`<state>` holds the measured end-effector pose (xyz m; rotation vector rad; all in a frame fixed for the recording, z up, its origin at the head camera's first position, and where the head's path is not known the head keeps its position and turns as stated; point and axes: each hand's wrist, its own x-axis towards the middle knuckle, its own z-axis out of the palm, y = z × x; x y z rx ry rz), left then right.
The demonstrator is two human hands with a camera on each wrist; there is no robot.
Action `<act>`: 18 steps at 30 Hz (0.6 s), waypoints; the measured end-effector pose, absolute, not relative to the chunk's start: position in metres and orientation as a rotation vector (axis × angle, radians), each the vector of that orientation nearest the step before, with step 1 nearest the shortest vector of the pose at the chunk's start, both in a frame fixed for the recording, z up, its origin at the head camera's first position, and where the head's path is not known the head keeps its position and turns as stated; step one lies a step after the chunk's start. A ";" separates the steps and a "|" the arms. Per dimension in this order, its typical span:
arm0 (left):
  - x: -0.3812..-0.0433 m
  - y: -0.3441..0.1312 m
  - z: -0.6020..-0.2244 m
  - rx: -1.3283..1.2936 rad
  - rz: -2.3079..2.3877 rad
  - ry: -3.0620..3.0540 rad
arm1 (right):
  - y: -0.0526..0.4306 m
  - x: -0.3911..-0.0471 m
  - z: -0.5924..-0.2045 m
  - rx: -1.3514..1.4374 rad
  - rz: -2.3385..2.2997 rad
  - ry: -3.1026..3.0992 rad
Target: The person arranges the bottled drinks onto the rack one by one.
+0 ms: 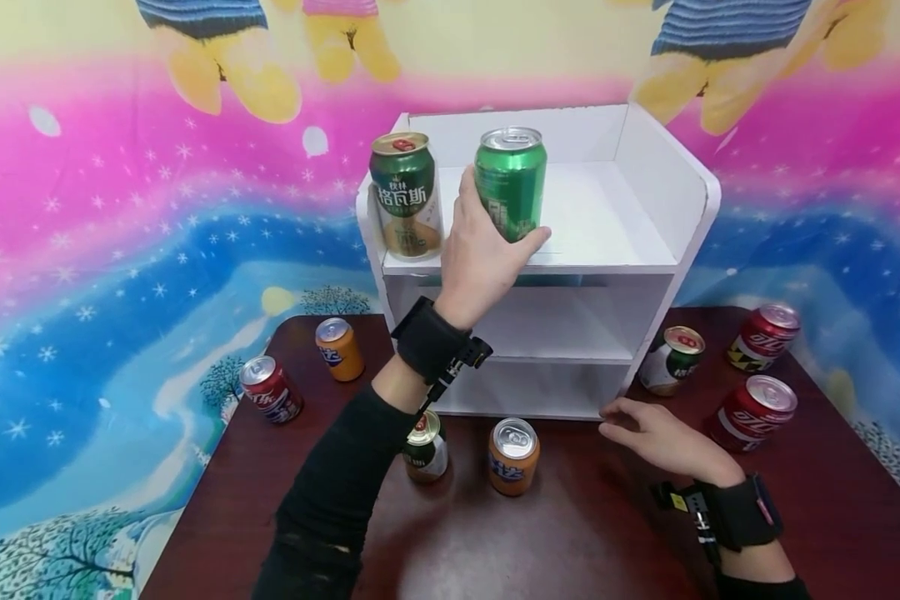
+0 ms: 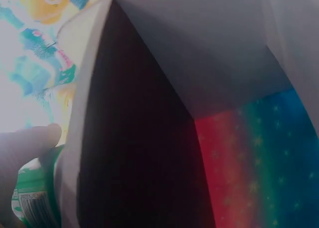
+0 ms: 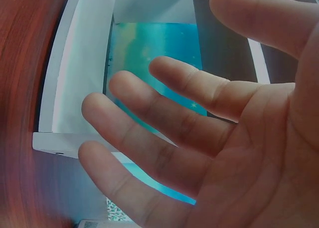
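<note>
My left hand (image 1: 483, 254) grips a bright green can (image 1: 512, 179) from its left side, thumb in front, at the top shelf of a white shelf unit (image 1: 615, 268). In the left wrist view the green can (image 2: 37, 193) shows its barcode beside the shelf board, with the thumb over it. A green-and-gold can (image 1: 407, 196) stands upright on the top shelf's left end, left of that hand. My right hand (image 1: 667, 437) is low by the unit's bottom right corner, holding nothing. The right wrist view shows its fingers (image 3: 149, 143) spread and relaxed.
An orange can (image 1: 513, 457) and a green-and-gold can (image 1: 425, 450) stand before the unit. At left are a red can (image 1: 270, 389) and an orange can (image 1: 340, 350). At right stand another green-and-gold can (image 1: 672, 361) and two red cans (image 1: 753, 414). Patterned cloth hangs behind.
</note>
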<state>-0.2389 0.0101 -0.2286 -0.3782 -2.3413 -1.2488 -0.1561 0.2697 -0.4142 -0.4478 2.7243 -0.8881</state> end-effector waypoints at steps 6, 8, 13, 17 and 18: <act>-0.240 0.008 -0.228 -0.394 -1.245 -2.330 | 0.271 -0.157 -0.415 -0.462 -0.918 2.720; -0.241 0.006 -0.227 -0.403 -1.291 -2.344 | 0.272 -0.156 -0.416 -0.470 -0.917 2.730; -0.241 0.003 -0.222 -0.446 -1.433 -2.362 | 0.274 -0.156 -0.416 -0.464 -0.911 2.739; -0.241 0.000 -0.221 -0.457 -1.508 -2.387 | 0.273 -0.156 -0.417 -0.461 -0.898 2.744; -0.241 -0.001 -0.221 -0.456 -1.527 -2.397 | 0.273 -0.156 -0.417 -0.465 -0.898 2.744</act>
